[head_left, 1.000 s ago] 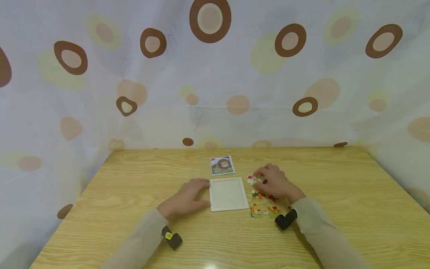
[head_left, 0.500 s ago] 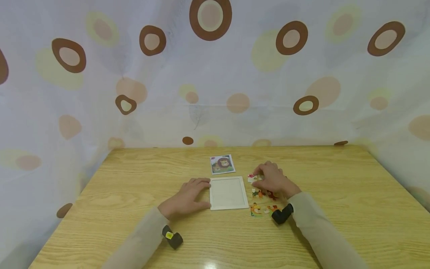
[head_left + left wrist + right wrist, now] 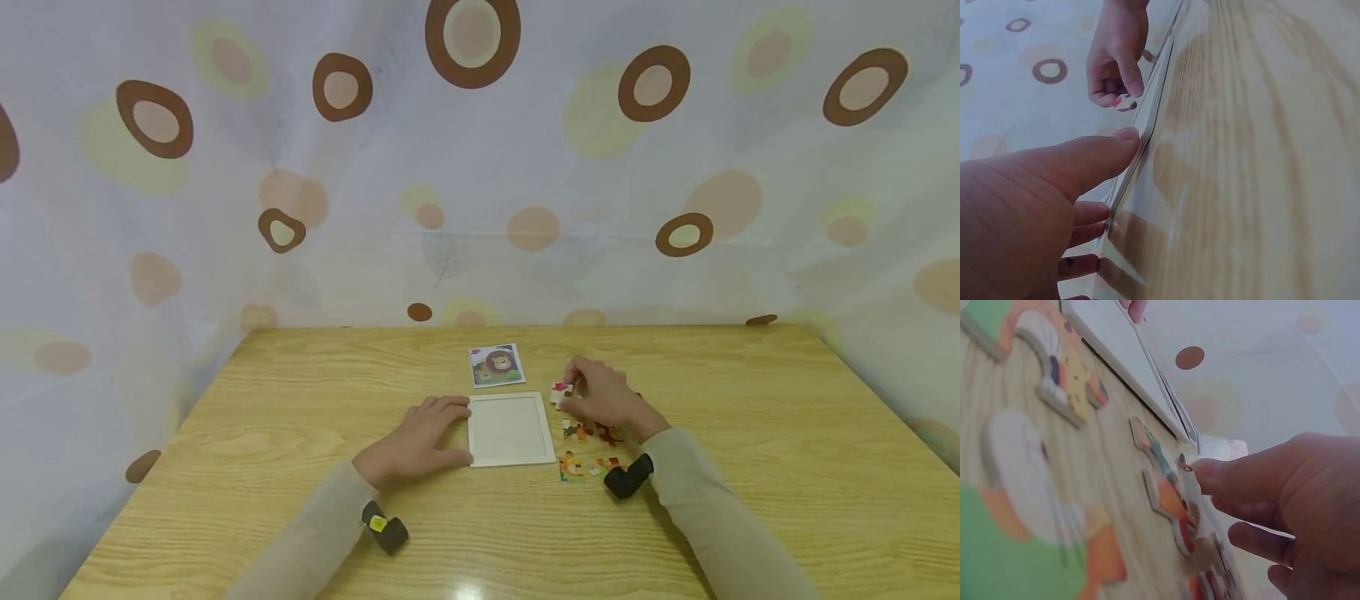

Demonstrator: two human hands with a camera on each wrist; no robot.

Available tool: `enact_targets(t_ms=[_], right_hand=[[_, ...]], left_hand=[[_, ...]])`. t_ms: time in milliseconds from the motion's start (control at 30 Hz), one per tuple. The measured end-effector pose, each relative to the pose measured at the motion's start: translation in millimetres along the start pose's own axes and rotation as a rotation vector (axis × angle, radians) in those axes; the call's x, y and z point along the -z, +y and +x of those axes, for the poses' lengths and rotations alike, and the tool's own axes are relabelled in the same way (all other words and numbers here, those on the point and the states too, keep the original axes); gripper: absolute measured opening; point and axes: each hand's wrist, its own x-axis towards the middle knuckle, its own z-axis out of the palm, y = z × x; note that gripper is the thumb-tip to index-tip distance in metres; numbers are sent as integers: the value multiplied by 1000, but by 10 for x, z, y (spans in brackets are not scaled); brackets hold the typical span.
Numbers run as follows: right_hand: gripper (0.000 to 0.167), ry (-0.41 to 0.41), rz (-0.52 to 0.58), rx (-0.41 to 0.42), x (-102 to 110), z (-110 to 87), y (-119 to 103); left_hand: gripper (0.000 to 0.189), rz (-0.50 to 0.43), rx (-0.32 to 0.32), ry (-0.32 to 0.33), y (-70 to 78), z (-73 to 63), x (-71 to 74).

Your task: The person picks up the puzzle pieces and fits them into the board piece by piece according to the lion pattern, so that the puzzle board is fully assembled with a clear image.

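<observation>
My right hand (image 3: pixel 611 397) pinches a white jigsaw puzzle piece (image 3: pixel 559 393) with a pink print between thumb and fingers, just right of the square white puzzle tray (image 3: pixel 513 462). In the left wrist view the piece (image 3: pixel 1125 104) appears raised beside the tray's far edge. My left hand (image 3: pixel 416 442) rests at the tray's left side, thumb and fingertips touching its edge, fingers relaxed. Other puzzle pieces (image 3: pixel 572 468) with colourful animal prints lie on the table below the right hand, which hides some of them. Inside its rim, the tray shows a plain pale base.
Behind the tray lies a small picture card (image 3: pixel 497 367) with a lion on it. The wood-grain table (image 3: pixel 480 533) meets a white patterned curtain (image 3: pixel 480 275) at the back and sides. Black wrist cameras (image 3: pixel 628 477) sit on both wrists.
My right hand has shifted slightly left, and the white and pink piece has come with it, away from the other pieces. The left hand stays on the tray's edge.
</observation>
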Motion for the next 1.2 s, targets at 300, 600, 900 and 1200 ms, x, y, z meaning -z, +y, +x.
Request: enact_targets(t_ms=[300,600,900,1200], right_hand=[[6,11,125,70,-46,79,-104],[5,-29,160,44,-137,152,-230],[6,-31,180,96,-327,253,-370],[5,-1,137,92,-509,349,-511]], left_hand=[[62,12,0,1,22,-7,6],[62,13,4,-6,26,-20,18],[63,18,31,-19,34,-33,25],[62,25,18,-6,15,-14,4]])
